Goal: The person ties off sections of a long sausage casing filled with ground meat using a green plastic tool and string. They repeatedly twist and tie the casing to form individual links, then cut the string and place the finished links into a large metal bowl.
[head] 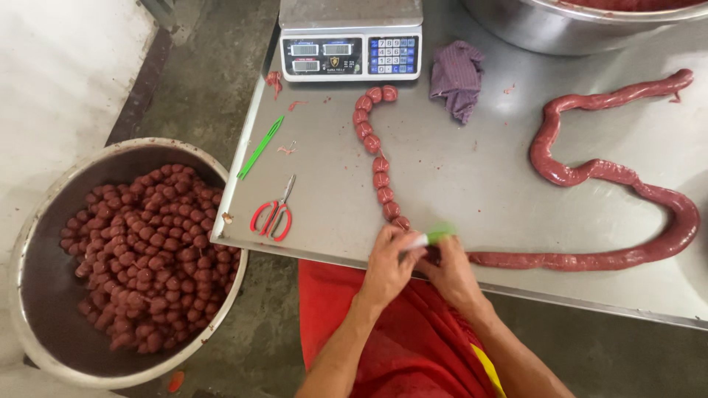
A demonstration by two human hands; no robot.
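Your left hand [389, 254] and right hand [448, 267], both closed pinching the long red unlinked sausage casing [612, 177] at the steel table's [457, 177] front edge with a green tie [435, 236]: overtighten and it likely bursts.

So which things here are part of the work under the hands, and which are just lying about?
In use:
left hand
right hand
long sausage
tied links
green tool
bowl of balls

Lying about:
scissors
green stick
scale
purple cloth
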